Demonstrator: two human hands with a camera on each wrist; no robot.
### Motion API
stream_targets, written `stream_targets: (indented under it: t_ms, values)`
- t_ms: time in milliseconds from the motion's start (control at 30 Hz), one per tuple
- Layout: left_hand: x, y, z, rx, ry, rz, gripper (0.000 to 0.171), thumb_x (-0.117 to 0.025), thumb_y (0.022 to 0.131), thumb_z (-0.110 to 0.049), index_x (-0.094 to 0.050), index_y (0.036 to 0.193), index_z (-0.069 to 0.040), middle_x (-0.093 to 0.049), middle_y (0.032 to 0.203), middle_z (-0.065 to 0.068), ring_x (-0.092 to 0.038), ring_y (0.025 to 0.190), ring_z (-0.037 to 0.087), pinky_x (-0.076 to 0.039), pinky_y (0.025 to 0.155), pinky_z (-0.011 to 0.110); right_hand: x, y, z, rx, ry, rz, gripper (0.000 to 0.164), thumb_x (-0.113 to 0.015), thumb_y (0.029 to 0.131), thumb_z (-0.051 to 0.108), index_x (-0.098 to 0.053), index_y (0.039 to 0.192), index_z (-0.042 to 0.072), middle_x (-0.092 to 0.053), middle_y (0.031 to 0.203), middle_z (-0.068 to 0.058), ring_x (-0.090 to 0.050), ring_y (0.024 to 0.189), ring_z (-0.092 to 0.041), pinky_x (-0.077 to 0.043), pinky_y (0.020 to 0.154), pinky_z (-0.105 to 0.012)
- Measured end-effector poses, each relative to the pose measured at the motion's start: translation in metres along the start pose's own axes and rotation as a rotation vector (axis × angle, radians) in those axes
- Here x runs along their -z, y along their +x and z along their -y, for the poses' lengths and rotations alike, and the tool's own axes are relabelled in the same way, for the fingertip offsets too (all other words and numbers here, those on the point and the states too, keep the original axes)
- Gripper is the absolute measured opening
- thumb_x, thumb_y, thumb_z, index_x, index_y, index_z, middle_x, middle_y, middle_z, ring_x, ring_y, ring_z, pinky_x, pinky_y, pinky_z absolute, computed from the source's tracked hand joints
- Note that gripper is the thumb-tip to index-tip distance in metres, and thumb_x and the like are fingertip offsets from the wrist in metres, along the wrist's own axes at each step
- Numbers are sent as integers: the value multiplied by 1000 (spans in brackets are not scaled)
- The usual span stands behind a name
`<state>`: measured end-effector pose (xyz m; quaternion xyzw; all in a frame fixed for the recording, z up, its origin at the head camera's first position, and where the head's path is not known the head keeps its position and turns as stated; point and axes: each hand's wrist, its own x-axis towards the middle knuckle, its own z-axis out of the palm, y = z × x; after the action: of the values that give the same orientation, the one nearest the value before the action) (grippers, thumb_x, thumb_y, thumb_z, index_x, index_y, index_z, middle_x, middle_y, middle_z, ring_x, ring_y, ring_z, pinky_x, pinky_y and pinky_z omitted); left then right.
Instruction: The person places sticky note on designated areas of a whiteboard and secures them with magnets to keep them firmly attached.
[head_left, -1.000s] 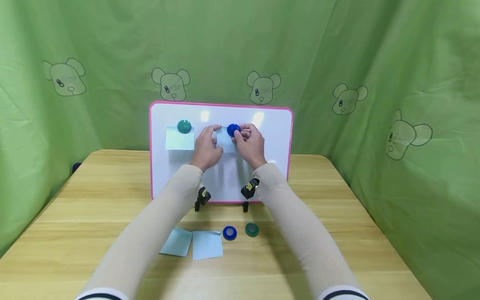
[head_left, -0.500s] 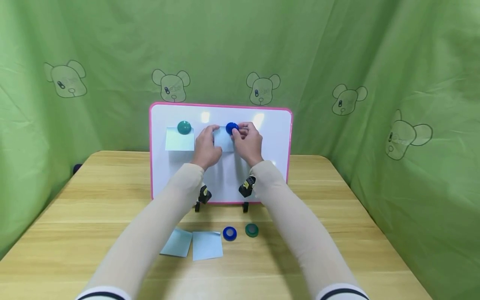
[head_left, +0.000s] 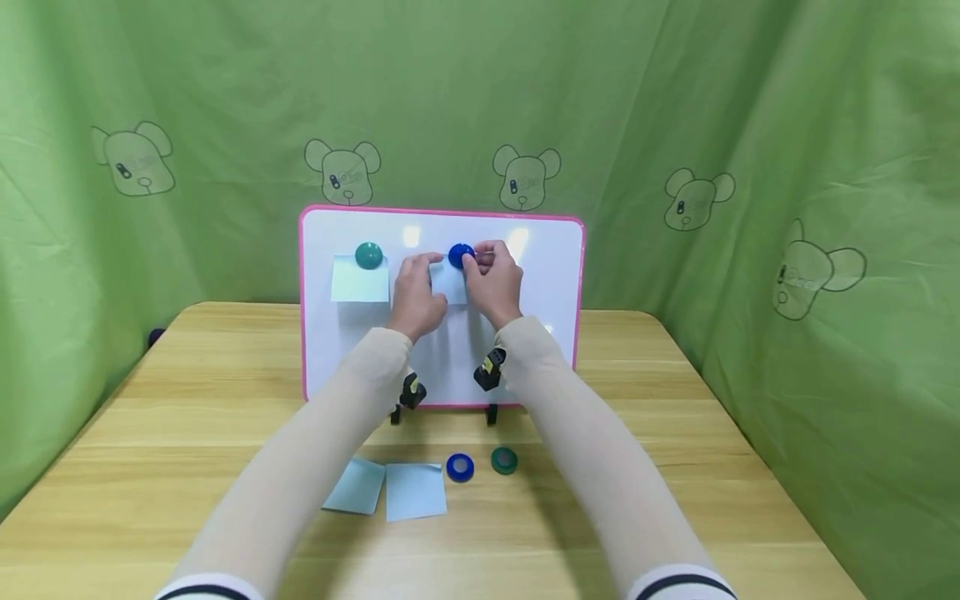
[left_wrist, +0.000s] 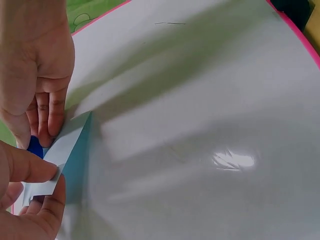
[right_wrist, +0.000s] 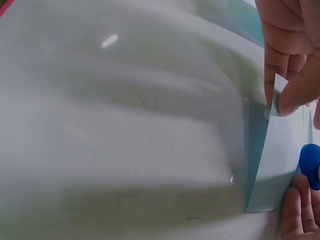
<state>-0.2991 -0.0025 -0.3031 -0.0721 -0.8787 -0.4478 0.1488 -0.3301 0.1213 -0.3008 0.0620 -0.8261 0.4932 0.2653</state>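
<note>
Glossy blue magnet (head_left: 458, 253), apparently domed

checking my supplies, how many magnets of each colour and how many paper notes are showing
Blue magnets: 2 (one in the right hand, one on the table)
Green magnets: 2 (one on the whiteboard, one on the table)
Paper notes: 4 (two at the whiteboard, two on the table)
Total: 8

- Head view: from the near side, facing forward and down at the rectangular pink-rimmed whiteboard (head_left: 555, 283).
- Left and right wrist views: close to the whiteboard, sharing the domed blue magnet (right_wrist: 309, 164) and pale-blue paper (right_wrist: 277, 155).
</note>
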Motion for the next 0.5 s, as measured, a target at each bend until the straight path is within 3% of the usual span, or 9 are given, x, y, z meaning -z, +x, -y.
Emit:
stream_targets:
  t_ms: [500]
  values:
    - [-3,-1,1,15,-9,-45,54,-62,87,4,-49,138,-8,-36,145,8,-39,133,24,-35,109,32,-1,0,2,-10,-9,-35,19,-61,95,17,-58,107,3,-65,98,-13,-62,89,-22,-53,80,-30]
